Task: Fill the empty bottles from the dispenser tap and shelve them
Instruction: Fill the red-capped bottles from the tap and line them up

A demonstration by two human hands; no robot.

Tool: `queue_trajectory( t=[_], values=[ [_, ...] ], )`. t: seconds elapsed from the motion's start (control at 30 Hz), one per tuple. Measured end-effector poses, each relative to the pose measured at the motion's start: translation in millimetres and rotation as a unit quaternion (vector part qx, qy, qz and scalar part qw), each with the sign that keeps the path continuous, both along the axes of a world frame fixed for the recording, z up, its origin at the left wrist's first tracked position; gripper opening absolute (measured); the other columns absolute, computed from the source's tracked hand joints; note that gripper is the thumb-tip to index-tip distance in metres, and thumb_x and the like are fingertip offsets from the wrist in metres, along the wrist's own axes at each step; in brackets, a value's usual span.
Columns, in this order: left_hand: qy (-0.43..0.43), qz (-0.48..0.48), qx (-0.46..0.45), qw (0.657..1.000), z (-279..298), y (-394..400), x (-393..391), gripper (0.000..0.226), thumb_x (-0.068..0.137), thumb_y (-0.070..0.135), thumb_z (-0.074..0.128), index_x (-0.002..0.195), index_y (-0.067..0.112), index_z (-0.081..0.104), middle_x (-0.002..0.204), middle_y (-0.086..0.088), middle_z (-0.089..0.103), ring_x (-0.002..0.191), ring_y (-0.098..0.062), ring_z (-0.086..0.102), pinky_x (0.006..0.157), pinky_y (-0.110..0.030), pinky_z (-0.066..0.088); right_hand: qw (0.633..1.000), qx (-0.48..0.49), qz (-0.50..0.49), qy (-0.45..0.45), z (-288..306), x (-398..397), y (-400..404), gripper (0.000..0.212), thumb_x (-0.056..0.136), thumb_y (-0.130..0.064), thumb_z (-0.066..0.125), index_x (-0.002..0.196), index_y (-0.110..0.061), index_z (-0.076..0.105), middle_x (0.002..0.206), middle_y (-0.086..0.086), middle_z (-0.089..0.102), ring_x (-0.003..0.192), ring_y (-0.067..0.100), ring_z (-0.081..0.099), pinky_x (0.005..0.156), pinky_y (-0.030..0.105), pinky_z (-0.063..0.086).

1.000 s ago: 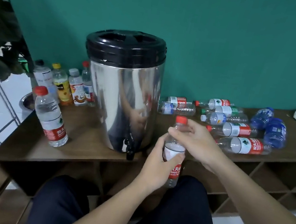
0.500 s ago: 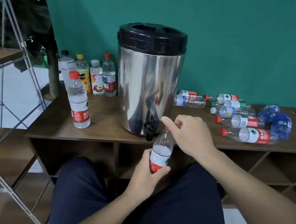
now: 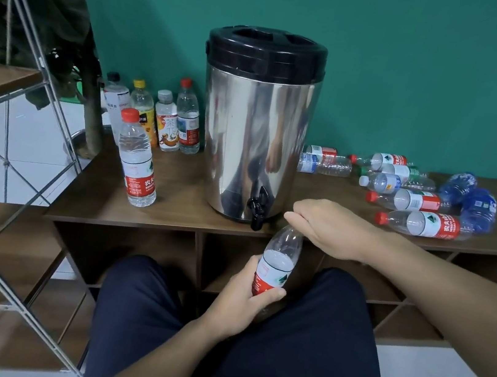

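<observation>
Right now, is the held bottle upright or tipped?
Tipped. The bottle in the left hand leans right, neck under the right hand. Cap on or off: cannot tell.

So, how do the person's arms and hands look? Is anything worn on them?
Both forearms are bare, with no sleeve in view. The left hand and the right hand show no glove, ring, watch or bracelet. Dark navy trousers cover the legs below them.
</observation>
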State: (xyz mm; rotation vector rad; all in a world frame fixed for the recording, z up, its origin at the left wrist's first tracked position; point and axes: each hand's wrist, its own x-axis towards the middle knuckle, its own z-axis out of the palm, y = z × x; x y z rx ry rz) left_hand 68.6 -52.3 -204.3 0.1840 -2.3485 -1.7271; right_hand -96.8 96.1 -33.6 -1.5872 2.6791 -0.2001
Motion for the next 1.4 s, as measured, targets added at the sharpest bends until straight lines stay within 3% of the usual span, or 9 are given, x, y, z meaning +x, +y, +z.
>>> queue_trajectory(
  t=[0.3,0.47,0.57,0.73,0.93,1.13,1.27,1.33,1.4],
  values=[
    [-0.014,-0.023,0.0,1.0,-8,-8,-2,0.044,0.101,0.039,0.083,0.138,0.037,0.059,0.126,0.019,0.072,0.117,-0.003,0.068,0.102,-0.024,0.053,0.994,0.001,0.071,-0.08,2,-8,13,0.016,0.116,-0.044,0.046,0.118,-0.035,0.058,0.114,-0.019,0.055,0.104,0.006,0.058,0.095,0.038,0.052],
    [-0.018,-0.001,0.009,1.0,-17,-13,-5,0.052,0.101,0.04,0.082,0.144,0.045,0.054,0.127,0.018,0.072,0.114,-0.007,0.07,0.103,-0.037,0.06,0.988,-0.075,0.086,-0.101,-1,-12,12,0.028,0.115,-0.029,0.056,0.141,-0.035,0.065,0.121,-0.017,0.059,0.105,0.006,0.061,0.093,0.017,0.045],
    [-0.025,0.004,0.01,1.0,-25,-17,-5,0.057,0.101,0.036,0.083,0.146,0.045,0.051,0.127,0.019,0.071,0.113,-0.006,0.069,0.099,-0.032,0.061,0.985,-0.135,0.024,-0.103,-16,-18,6,0.025,0.109,-0.026,0.068,0.133,-0.033,0.071,0.103,-0.016,0.06,0.086,0.009,0.059,0.08,0.018,0.045],
    [-0.049,0.012,-0.007,0.999,-35,-22,-3,0.062,0.1,0.033,0.084,0.148,0.039,0.046,0.135,0.019,0.068,0.123,0.001,0.065,0.1,-0.016,0.051,0.988,-0.119,-0.088,-0.047,-51,-38,-9,0.014,0.104,-0.029,0.076,0.116,-0.023,0.075,0.094,-0.015,0.064,0.083,0.005,0.061,0.081,0.032,0.052],
    [-0.081,0.027,-0.033,0.996,-55,-32,0,0.06,0.102,0.032,0.081,0.147,0.035,0.042,0.138,0.016,0.065,0.121,0.008,0.06,0.099,-0.013,0.047,0.984,-0.077,-0.159,-0.021,-78,-56,-23,0.015,0.103,-0.027,0.078,0.116,-0.02,0.076,0.112,0.001,0.067,0.102,0.026,0.067,0.092,0.043,0.058],
    [-0.103,0.023,-0.045,0.993,-64,-36,1,0.059,0.102,0.031,0.08,0.145,0.036,0.04,0.141,0.016,0.061,0.126,0.006,0.059,0.109,-0.026,0.051,0.977,-0.093,-0.187,-0.033,-89,-56,-22,0.036,0.1,-0.021,0.081,0.135,-0.014,0.075,0.131,0.009,0.069,0.118,0.032,0.067,0.107,0.043,0.054],
    [-0.123,0.034,-0.04,0.991,-66,-39,3,0.054,0.105,0.029,0.078,0.143,0.031,0.039,0.136,0.012,0.062,0.121,0.001,0.06,0.089,-0.008,0.045,0.97,-0.145,-0.19,-0.048,-82,-47,-22,0.028,0.101,-0.026,0.08,0.127,-0.016,0.078,0.122,0.002,0.074,0.104,0.022,0.071,0.101,0.039,0.058],
    [-0.122,0.046,-0.028,0.991,-69,-41,2,0.052,0.104,0.031,0.078,0.14,0.031,0.039,0.133,0.009,0.064,0.118,-0.009,0.064,0.085,-0.008,0.046,0.963,-0.192,-0.181,-0.052,-72,-33,-27,0.014,0.105,-0.031,0.074,0.112,-0.022,0.081,0.105,-0.007,0.078,0.093,0.01,0.07,0.09,0.034,0.058],
    [-0.119,0.054,-0.02,0.991,-70,-41,2,0.054,0.102,0.035,0.079,0.138,0.032,0.04,0.134,0.008,0.065,0.121,-0.013,0.065,0.092,-0.016,0.049,0.95,-0.25,-0.171,-0.078,-57,-15,-35,0.023,0.109,-0.035,0.065,0.092,-0.028,0.079,0.086,-0.014,0.076,0.08,0.0,0.067,0.077,0.027,0.051]
  ],
)
